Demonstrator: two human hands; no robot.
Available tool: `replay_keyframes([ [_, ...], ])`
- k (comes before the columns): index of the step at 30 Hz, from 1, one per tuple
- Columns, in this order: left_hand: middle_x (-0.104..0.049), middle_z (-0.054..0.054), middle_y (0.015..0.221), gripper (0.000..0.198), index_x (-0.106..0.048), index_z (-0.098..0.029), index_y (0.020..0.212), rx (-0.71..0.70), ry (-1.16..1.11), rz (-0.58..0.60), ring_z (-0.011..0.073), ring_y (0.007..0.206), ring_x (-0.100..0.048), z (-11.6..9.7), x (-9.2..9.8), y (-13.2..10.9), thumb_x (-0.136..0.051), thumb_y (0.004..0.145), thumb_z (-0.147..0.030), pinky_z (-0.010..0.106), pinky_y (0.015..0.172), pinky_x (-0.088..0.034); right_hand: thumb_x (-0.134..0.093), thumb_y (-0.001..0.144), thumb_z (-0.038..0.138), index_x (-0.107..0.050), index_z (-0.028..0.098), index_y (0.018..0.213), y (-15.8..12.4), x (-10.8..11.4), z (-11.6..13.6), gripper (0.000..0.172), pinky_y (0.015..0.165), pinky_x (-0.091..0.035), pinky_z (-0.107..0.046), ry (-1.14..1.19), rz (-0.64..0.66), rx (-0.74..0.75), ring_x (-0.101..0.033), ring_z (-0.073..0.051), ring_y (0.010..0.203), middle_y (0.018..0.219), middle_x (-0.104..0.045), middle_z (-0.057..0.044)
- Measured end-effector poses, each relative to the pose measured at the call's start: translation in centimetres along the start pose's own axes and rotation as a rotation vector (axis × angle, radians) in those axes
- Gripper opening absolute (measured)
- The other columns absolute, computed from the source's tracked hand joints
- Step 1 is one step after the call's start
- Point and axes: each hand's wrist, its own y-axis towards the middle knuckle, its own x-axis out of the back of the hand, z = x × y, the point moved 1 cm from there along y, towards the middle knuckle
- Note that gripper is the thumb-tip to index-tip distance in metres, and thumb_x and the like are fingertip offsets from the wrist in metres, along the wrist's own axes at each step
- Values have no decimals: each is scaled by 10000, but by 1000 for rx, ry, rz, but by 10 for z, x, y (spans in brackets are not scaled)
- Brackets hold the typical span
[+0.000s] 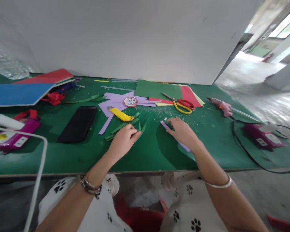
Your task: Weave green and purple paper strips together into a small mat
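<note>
My left hand [124, 139] is closed in a pinch on the ends of some green paper strips [125, 125] that lie on the green table [62, 154]. My right hand [182, 130] rests on a lilac paper strip [164, 124], fingers curled and pressing it to the table. A yellow utility knife [120, 114] lies just beyond the left hand on lilac paper shapes [116, 102]. A small round dish of googly eyes [130, 101] sits on that lilac paper.
Red-and-yellow scissors [182, 105] lie on green, red and yellow sheets [157, 89] at the back. A black phone [78, 123] lies left. A pink glue gun [221, 106] and purple power strip [264, 135] are right; blue and red sheets [16, 93] far left.
</note>
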Motion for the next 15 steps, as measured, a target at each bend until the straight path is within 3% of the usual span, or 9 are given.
replay_keyframes([
  [4,-581,15,741,101,-602,-179,816,84,-36,-46,159,680,-547,4,-2,0,-512,802,-222,251,602,-387,-484,768,81,-543,132,1054,2,-2,0,296,649,-390,-266,44,48,17,-556,-191,749,859,-588,-86],
  [6,-611,18,791,130,-593,-185,899,142,-66,-72,166,732,-564,4,0,0,-547,778,-202,250,619,-397,-488,759,75,-536,140,1070,4,-2,-1,321,663,-399,-262,81,51,19,-548,-182,740,840,-584,-72],
  [12,-621,-2,738,65,-580,-185,761,173,-82,-57,154,675,-575,2,3,0,-540,795,-223,254,590,-394,-492,763,80,-500,122,1147,3,0,-1,386,745,-425,-297,68,63,10,-561,-209,843,946,-580,-109],
  [15,-628,27,861,65,-600,-183,765,72,-44,-169,179,794,-584,3,2,-1,-546,788,-212,267,639,-419,-495,786,115,-498,108,1157,-1,2,4,372,785,-416,-342,-43,36,15,-543,-269,957,1001,-578,-143],
])
